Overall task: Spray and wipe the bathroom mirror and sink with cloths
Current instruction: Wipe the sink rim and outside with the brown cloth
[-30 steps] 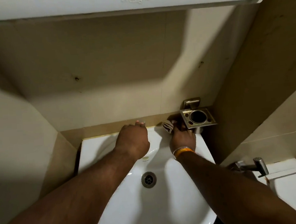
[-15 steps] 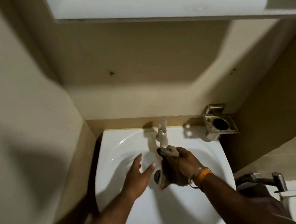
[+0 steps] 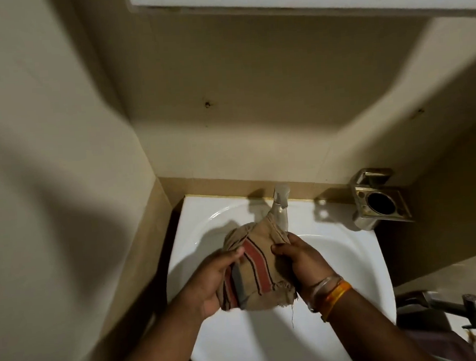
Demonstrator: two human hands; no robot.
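Note:
A tan cloth (image 3: 261,266) with red and dark stripes hangs bunched over the white sink (image 3: 346,254), just below the tap (image 3: 280,207). My left hand (image 3: 210,283) grips the cloth's left side from underneath. My right hand (image 3: 298,258), with bangles at the wrist, pinches its right edge. The cloth hides the drain. The mirror cabinet's white underside (image 3: 275,0) runs along the top; the mirror face itself is out of sight. No spray bottle shows.
A metal holder (image 3: 380,201) is fixed to the wall right of the tap. A chrome hand sprayer (image 3: 454,306) sits at the lower right beside a white fixture. Beige tiled walls close in on the left and back.
My left hand left the tap area and took hold of the cloth; my right hand brought the cloth from the holder corner to the middle over the basin. The view shifted right.

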